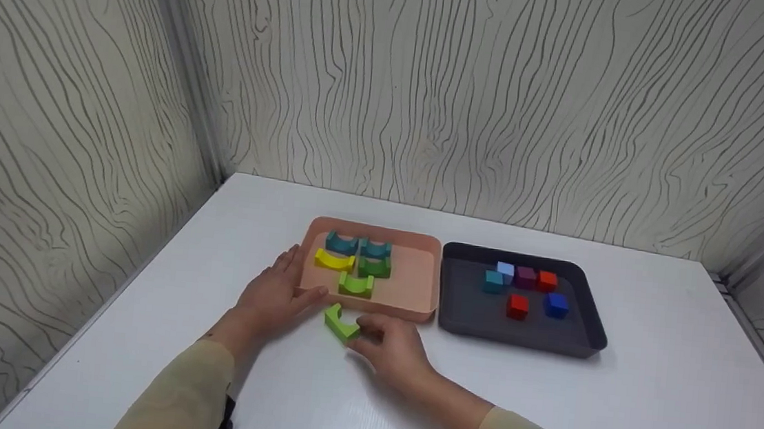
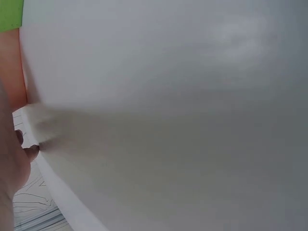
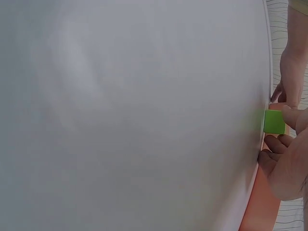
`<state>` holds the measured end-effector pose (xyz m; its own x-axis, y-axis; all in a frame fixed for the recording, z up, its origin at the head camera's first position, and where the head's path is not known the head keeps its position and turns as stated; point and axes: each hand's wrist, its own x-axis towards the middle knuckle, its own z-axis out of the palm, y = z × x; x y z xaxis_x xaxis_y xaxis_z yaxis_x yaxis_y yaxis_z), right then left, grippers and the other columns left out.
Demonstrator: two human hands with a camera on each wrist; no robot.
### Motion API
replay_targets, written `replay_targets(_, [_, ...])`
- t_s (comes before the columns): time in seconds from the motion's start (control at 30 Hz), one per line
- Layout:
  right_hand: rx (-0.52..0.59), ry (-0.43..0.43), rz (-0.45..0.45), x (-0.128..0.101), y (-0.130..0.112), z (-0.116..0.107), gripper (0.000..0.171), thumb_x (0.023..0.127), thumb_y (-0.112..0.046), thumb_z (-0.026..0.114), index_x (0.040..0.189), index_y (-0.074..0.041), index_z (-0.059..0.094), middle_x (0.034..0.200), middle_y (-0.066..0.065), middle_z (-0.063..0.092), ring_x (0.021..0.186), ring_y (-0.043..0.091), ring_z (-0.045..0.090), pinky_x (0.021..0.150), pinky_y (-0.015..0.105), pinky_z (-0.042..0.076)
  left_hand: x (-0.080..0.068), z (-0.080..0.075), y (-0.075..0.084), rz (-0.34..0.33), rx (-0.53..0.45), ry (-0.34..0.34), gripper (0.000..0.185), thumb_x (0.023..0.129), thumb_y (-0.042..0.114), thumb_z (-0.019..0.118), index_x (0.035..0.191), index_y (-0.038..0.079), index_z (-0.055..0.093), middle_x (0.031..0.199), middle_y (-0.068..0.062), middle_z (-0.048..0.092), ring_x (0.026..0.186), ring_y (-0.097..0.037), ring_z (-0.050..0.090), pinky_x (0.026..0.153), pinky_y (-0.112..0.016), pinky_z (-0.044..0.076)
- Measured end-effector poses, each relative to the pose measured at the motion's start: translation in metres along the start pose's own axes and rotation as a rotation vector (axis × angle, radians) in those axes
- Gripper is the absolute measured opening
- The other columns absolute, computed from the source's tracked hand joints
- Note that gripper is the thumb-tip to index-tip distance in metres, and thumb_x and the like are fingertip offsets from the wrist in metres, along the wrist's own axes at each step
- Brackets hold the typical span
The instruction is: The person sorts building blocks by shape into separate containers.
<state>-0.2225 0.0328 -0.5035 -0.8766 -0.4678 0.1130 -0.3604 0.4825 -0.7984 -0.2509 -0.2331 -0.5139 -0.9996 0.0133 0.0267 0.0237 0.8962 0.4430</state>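
- Nearest, two forearms in pale tan sleeves reach forward over the white table, which fills most of both wrist views.
- The right hand lies low on the tabletop with its fingers curled round a light green arch block. The block sits on the table just in front of the pink tray's near edge. In the right wrist view the same block shows as a green patch between fingertips and table.
- The left hand rests flat beside it, fingers straight and relaxed. They lie along the near left corner of the pink tray, with the thumb pointing toward the green block (whether thumb and block touch, I cannot tell). It holds nothing.
- Inside the pink tray lie five more arch blocks. Closest is another light green arch. Behind it stand a yellow arch and a dark green arch, side by side. Two teal arches stand next to each other at the far rim.
- Just right of the pink tray, almost touching it, sits a black tray holding cubes. A red cube and a blue cube are nearer. A teal cube, a light blue cube, a purple cube and a second red cube cluster farther back.
- Beyond the table stand walls covered in a wavy wood-grain pattern, meeting in a corner at the far left.
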Motion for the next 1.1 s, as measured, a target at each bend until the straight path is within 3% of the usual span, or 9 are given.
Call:
replay_targets(0.23, [-0.007,0.009,-0.022,-0.0001,-0.0008,0.0,0.036,0.091,-0.02,0.086,0.122,-0.004,0.076,0.112,0.0,0.077,0.107,0.018,0.071,0.096,0.043,0.058,-0.002,0.0007,-0.0024,0.002,-0.053,-0.002,0.104,0.097,0.079,0.05,0.173,0.021,0.007,0.166,-0.019,0.041,0.153,-0.041,0.038,0.126,-0.061,0.022])
replay_targets(0.4, [-0.017,0.005,-0.007,0.0009,-0.0018,0.0006,0.034,0.091,-0.019,0.086,0.121,-0.005,0.076,0.11,-0.001,0.077,0.105,0.017,0.069,0.095,0.043,0.057,-0.0027,-0.0003,-0.0012,-0.015,-0.057,-0.02,0.107,0.096,0.081,0.048,0.173,0.019,0.006,0.166,-0.019,0.04,0.155,-0.042,0.034,0.126,-0.062,0.019])
replay_targets(0.53, [-0.02,0.009,0.004,0.0028,-0.003,0.0012,0.034,0.091,-0.019,0.085,0.121,-0.006,0.076,0.11,-0.002,0.077,0.105,0.016,0.069,0.096,0.042,0.057,-0.0018,-0.0004,0.0013,-0.03,-0.079,-0.017,0.106,0.096,0.08,0.052,0.173,0.024,0.006,0.168,-0.014,0.039,0.156,-0.04,0.033,0.126,-0.063,0.017])
replay_targets(0.83, [-0.009,0.032,0.002,0.0042,-0.0033,0.0033,0.034,0.092,-0.017,0.084,0.122,-0.002,0.076,0.109,0.0,0.076,0.103,0.018,0.07,0.093,0.04,0.058,0.0002,0.0012,0.002,-0.009,-0.082,-0.005,0.108,0.095,0.079,0.054,0.173,0.023,0.005,0.178,-0.009,0.006,0.156,-0.049,0.027,0.123,-0.069,0.019])
replay_targets(1.1, [0.025,0.019,0.014,0.0048,-0.0022,0.0032,0.034,0.093,-0.013,0.081,0.124,-0.001,0.075,0.113,0.003,0.075,0.106,0.018,0.069,0.093,0.039,0.059,0.0016,-0.0001,-0.0001,0.029,-0.092,0.014,0.107,0.097,0.076,0.056,0.173,0.02,0.005,0.178,-0.005,0.005,0.161,-0.031,0.021,0.126,-0.063,0.013])
